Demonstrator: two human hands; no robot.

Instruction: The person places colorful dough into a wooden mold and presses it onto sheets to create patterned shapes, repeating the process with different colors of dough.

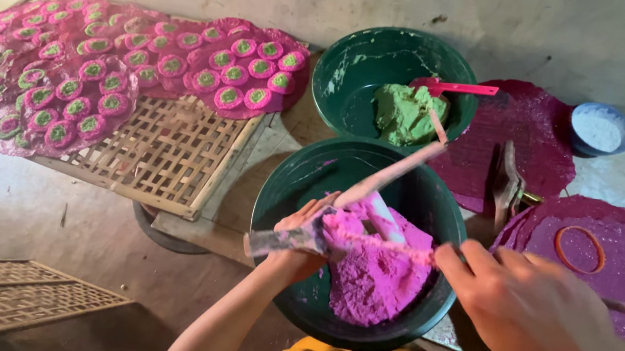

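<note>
A dark green bowl (288,188) in front of me holds a mound of bright pink dough (376,269). My left hand (299,235) grips a flat dough-smeared scraper (279,241) at the mound's left side. My right hand (522,302) is closed near a thin strand of pink dough stretched across the mound; it is blurred. A pale pink stick (397,172) slants up out of the bowl. Behind it, a second green bowl (354,65) holds a lump of green dough (406,112) and a pink-handled tool (454,88).
A woven bamboo rack (169,158) at left carries pink sheets covered with several pink-and-green discs (108,72). Magenta sheets (538,128) lie at right, one bearing an orange ring (580,249). A small blue bowl of white powder (600,128) stands far right. Another rack (11,295) lies at lower left.
</note>
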